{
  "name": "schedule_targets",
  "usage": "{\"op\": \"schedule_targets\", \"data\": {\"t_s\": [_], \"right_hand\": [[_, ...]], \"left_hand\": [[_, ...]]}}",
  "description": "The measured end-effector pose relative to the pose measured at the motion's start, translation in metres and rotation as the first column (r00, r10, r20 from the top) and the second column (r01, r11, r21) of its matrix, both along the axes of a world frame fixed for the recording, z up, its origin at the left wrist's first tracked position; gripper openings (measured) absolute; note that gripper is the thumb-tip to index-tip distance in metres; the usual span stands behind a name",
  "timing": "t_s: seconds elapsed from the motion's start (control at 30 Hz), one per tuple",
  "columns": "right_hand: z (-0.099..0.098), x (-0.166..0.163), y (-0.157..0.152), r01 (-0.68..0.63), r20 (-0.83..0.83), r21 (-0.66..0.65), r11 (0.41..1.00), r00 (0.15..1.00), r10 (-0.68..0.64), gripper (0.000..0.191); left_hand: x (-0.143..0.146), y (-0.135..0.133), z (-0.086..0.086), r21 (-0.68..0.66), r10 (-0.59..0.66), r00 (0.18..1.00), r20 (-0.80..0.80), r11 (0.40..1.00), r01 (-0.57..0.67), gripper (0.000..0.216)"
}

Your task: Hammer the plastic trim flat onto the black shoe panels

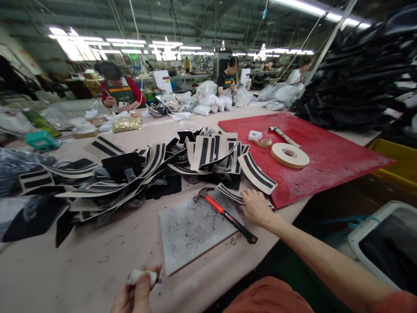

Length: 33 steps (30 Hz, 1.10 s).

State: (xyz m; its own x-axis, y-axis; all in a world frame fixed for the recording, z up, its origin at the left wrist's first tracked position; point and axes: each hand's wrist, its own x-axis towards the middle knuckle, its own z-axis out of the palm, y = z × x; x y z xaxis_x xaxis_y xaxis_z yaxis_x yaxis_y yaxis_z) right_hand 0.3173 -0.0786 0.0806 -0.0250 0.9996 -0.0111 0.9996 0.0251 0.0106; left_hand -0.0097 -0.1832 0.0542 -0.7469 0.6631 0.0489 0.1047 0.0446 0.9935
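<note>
At the bottom of the head view, my left hand (134, 299) pinches a small white object (143, 276) with a dark metal tip; its exact kind is unclear. My right hand (256, 208) is closed on the edge of a curved cream panel with black stripes (226, 191), beside the grey board (185, 230). Across that board lies a claw hammer (224, 212) with a red and black handle, touched by neither hand. Another striped panel (257, 173) rests just beyond my right hand. Dark crumbs and bits are scattered over the board.
A heap of striped and black panels (130, 182) spreads across the table to the left. On the red mat (332, 174) are a tape roll (289, 155), smaller rolls and a second hammer (285, 137). A bin (355, 239) stands at right. Co-workers sit across the table.
</note>
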Motion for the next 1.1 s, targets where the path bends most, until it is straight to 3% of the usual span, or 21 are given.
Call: {"op": "schedule_targets", "data": {"t_s": [0.1,0.17,0.27,0.3,0.37,0.43,0.47,0.53,0.6,0.67,0.77,0.9,1.0,1.1], "right_hand": [[-0.008,0.029,0.002,0.019,0.047,-0.077,0.997,0.999,-0.015,0.021],[0.003,0.028,0.004,0.059,0.003,0.001,0.998,0.998,-0.059,0.023],[0.039,0.006,0.010,0.177,-0.316,0.187,0.966,0.942,-0.112,0.021],[0.049,-0.005,0.012,0.181,-0.479,0.197,0.964,0.875,-0.066,0.025],[0.059,-0.032,0.013,0.060,-0.753,0.122,0.991,0.655,0.054,0.033],[0.047,-0.063,0.008,-0.136,-0.887,0.018,0.991,0.455,0.079,0.035],[0.034,-0.077,0.004,-0.193,-0.904,-0.034,0.981,0.423,0.052,0.037],[0.001,-0.099,-0.007,-0.177,-0.862,-0.134,0.975,0.506,-0.027,0.045],[-0.029,-0.110,-0.019,-0.088,-0.741,-0.191,0.978,0.666,-0.085,0.056],[-0.046,-0.111,-0.027,-0.057,-0.595,-0.195,0.979,0.800,-0.072,0.068],[-0.047,-0.105,-0.031,-0.138,-0.379,-0.189,0.972,0.923,0.057,0.076],[-0.035,-0.103,-0.031,-0.206,-0.159,-0.193,0.959,0.971,0.176,0.073],[-0.033,-0.105,-0.032,-0.227,-0.124,-0.187,0.956,0.971,0.206,0.070],[-0.035,-0.105,-0.032,-0.248,-0.143,-0.195,0.949,0.964,0.223,0.067]], "left_hand": [[0.003,0.008,-0.004,-0.089,-0.134,0.991,0.014,0.987,0.135,0.042],[0.001,0.009,-0.005,-0.110,-0.171,0.985,0.028,0.979,0.173,0.044],[-0.004,0.007,-0.001,-0.039,-0.102,0.993,0.067,0.994,0.105,0.039],[-0.005,0.006,0.001,-0.010,-0.078,0.994,0.081,0.997,0.079,0.037],[-0.006,0.006,0.006,0.028,-0.050,0.994,0.097,0.998,0.047,0.035],[-0.004,0.008,0.010,0.041,-0.053,0.994,0.092,0.998,0.050,0.035],[-0.003,0.010,0.011,0.033,-0.067,0.995,0.078,0.997,0.065,0.035],[0.001,0.017,0.010,0.002,-0.117,0.992,0.037,0.993,0.117,0.035],[0.005,0.028,0.005,-0.019,-0.188,0.982,-0.001,0.982,0.188,0.034],[0.009,0.045,-0.005,-0.007,-0.262,0.965,-0.013,0.965,0.262,0.035],[0.016,0.079,-0.021,0.030,-0.340,0.940,-0.013,0.940,0.340,0.036],[0.030,0.125,-0.042,0.030,-0.413,0.910,-0.019,0.910,0.414,0.036],[0.038,0.143,-0.059,0.026,-0.453,0.892,0.009,0.892,0.452,0.035],[0.039,0.142,-0.075,0.038,-0.464,0.884,0.052,0.886,0.462,0.035]]}}
